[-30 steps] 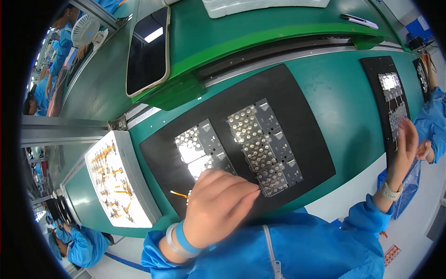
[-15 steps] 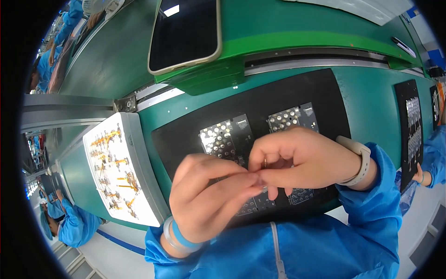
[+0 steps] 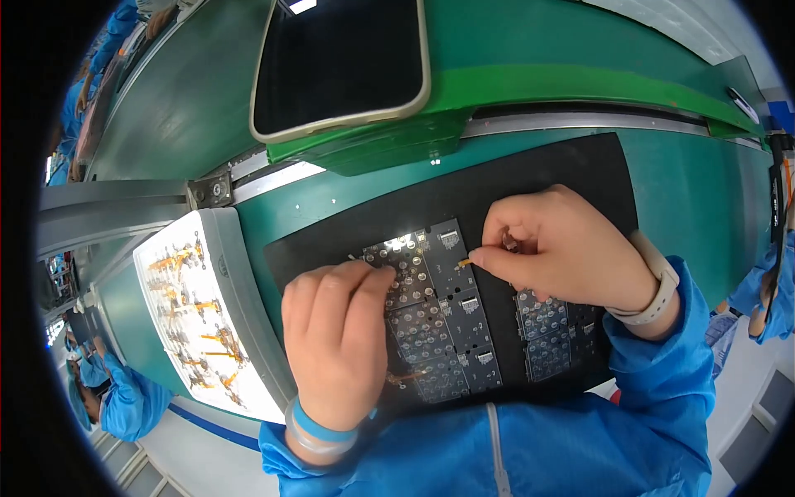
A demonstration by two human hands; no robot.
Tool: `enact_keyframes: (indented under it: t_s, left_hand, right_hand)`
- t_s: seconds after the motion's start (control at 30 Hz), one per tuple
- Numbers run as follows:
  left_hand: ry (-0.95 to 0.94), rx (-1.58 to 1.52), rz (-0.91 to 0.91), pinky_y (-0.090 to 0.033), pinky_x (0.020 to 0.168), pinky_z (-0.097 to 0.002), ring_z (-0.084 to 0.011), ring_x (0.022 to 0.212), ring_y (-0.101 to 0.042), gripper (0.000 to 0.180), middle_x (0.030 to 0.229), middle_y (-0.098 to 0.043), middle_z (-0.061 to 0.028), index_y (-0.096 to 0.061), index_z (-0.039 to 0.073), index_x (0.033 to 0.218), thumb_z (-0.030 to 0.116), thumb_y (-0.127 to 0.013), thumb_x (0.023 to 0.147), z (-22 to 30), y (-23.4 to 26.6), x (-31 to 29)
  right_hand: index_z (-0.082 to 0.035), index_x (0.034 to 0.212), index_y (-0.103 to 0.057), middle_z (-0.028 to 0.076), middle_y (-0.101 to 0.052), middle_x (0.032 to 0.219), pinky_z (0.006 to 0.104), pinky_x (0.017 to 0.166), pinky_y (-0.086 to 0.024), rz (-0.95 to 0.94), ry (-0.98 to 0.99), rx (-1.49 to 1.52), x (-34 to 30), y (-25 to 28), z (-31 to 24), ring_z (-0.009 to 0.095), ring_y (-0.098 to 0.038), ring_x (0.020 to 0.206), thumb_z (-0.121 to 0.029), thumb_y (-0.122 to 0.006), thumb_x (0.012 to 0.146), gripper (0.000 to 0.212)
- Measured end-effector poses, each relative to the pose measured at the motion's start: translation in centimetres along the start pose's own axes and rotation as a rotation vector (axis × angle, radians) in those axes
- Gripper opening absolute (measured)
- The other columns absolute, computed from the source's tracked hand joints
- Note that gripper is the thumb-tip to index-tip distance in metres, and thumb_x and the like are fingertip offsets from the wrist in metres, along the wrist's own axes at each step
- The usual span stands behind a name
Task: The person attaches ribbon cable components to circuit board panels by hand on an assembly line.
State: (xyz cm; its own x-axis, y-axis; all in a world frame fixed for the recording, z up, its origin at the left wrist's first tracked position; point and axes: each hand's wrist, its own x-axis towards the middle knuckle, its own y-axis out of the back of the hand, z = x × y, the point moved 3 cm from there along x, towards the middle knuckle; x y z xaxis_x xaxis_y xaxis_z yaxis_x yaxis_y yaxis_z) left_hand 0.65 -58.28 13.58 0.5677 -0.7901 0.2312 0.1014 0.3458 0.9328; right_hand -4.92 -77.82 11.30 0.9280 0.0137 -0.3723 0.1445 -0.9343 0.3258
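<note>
A: From my end, it all hangs on the yellow strip (image 3: 465, 262) against the three-board panel (image 3: 464, 331). Where do you have it?

B: At the right edge of the panel's far board, its free tip over the plain dark half. From this angle I can't tell whether the tip touches the surface or hangs just above it.

A: Its long axis?

B: What I can see runs roughly crosswise to the panel's length, pointing left from the thumb. The rest is hidden in the fingers.

A: Which hand is nearer?

B: The right hand (image 3: 555, 248), coming in from the panel's right. I read thumb and forefinger as pinched together on the strip, with the other fingers curled under.

A: And the left hand (image 3: 335, 323)?

B: At the panel's left edge, fingers bent, the foremost one over the studded half of the far board. I can't tell whether it grips anything. That studded half lies between it and the strip.

A: Anything else around the panel?

B: I see a second panel (image 3: 546, 331) to its right, partly covered by the right hand. The white light box (image 3: 240, 273) with orange parts (image 3: 199, 306) stands well off to its left.
</note>
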Motion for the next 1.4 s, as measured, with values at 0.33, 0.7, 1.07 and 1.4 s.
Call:
enact_keyframes:
  t_s: [0.33,0.7,1.07,1.4]
  left_hand:
    - [-0.163,0.091,-0.126,-0.045,0.086,-0.0393,-0.0229,0.095,-0.055,0.041,0.108,-0.055,-0.0086,-0.066,0.006,0.112,0.012,-0.056,0.072,1.9,-1.7,-0.6]
    - [-0.17,0.111,-0.134,-0.045,0.085,-0.0384,-0.0216,0.094,-0.054,0.044,0.107,-0.055,-0.0081,-0.065,0.008,0.115,0.012,-0.056,0.072,1.9,-1.9,-0.5]
    - [-0.172,0.175,-0.15,-0.044,0.086,-0.0412,-0.0238,0.094,-0.054,0.045,0.105,-0.054,-0.0085,-0.065,0.011,0.117,0.011,-0.055,0.073,2.3,-1.4,-0.8]
    - [0.011,-0.181,-0.164,-0.038,0.082,-0.0403,-0.0262,0.078,-0.051,0.024,0.082,-0.057,-0.0035,-0.065,0.008,0.078,0.01,-0.079,0.059,2.7,1.8,-5.2]
  right_hand:
    - [0.0,0.074,-0.063,0.015,-0.061,0.06,0.0351,0.051,-0.046,-0.013,-0.082,-0.004,0.4,0.1,-0.2,0.03,-0.061,0.055,-0.016,-0.067,0.078,0.017]
    - [0.0,0.072,-0.063,0.015,-0.06,0.059,0.0347,0.051,-0.045,0.031,0.022,-0.072,0.4,-0.2,0.3,0.03,-0.06,0.055,-0.014,-0.066,0.077,0.015]
    - [-0.001,0.079,-0.06,0.014,-0.058,0.056,0.0336,0.049,-0.044,0.021,0.026,-0.028,-0.3,-0.2,-0.3,0.029,-0.059,0.051,-0.014,-0.066,0.079,0.014]
    - [0.0,0.106,-0.056,0.003,-0.061,0.062,0.0185,0.045,-0.039,0.066,-0.157,0.105,-4.1,0.4,-0.8,0.004,-0.054,0.049,-0.008,-0.064,0.088,0.021]
